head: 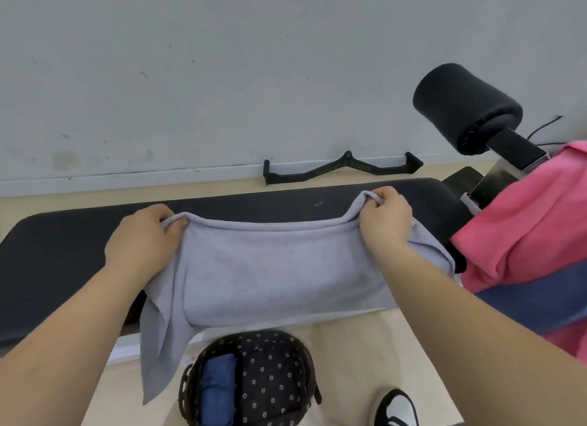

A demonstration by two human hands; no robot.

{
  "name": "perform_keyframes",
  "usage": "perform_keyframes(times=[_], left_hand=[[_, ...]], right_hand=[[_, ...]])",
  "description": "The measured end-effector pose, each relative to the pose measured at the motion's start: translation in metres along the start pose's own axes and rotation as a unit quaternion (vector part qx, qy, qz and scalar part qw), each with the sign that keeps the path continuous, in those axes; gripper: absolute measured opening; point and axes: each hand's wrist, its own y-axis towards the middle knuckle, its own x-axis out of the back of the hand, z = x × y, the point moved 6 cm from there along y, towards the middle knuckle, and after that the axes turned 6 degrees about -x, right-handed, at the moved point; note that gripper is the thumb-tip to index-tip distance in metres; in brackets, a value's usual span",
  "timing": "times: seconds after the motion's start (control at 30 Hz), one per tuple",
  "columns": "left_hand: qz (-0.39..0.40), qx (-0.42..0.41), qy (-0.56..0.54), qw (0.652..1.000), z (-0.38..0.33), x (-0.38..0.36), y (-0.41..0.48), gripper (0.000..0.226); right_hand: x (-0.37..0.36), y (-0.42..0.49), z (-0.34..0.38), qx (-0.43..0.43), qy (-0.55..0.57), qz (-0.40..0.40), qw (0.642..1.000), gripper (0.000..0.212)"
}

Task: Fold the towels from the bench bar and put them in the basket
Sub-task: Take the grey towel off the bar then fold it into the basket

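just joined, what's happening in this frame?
A person is folding a grey towel on the black bench pad. The left hand and right hand each pinch a far corner. A folded blue towel already sits in the basket below. Pink and blue towels hang at right, still unfolded.

A pale grey, scuffed painted wall (222,60) fills the scene beyond the hands, meeting a light beige floor (365,346) along a white skirting strip (127,177). A black angled metal cable-pull handle (343,168) lies at the wall's foot, beyond and between the hands
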Motion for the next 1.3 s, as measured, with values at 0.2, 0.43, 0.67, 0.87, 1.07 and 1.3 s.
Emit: perform_keyframes(times=[0.2, 0.43, 0.67, 0.87, 1.07, 1.3], left_hand=[[-0.093, 0.016, -0.084, 0.992, 0.007, 0.013, 0.032, 0.017], [-0.039, 0.05, 0.013, 0.998, 0.017, 0.014, 0.039, 0.057], [0.077, 0.111, 0.013, 0.991, 0.038, 0.028, 0.023, 0.039], [0.053, 0.083, -0.03, 0.995, 0.045, 0.033, 0.029, 0.008], [-0.113, 0.1, -0.21, 0.966, 0.061, 0.044, 0.041, 0.028], [0.021, 0.065, 0.028, 0.997, 0.059, 0.043, 0.022, 0.038]], right_hand=[[-0.025, 0.038, 0.02, 0.076, -0.074, -0.007, 0.994, 0.028], [-0.076, -0.012, 0.066, 0.219, -0.219, 0.068, 0.949, 0.051], [-0.121, -0.125, 0.092, 0.273, -0.291, 0.32, 0.86, 0.071], [-0.134, -0.151, 0.077, 0.278, -0.318, 0.282, 0.861, 0.082], [-0.141, -0.152, 0.083, 0.288, -0.321, 0.252, 0.866, 0.079], [-0.149, -0.148, 0.09, 0.282, -0.333, 0.249, 0.865, 0.081]])
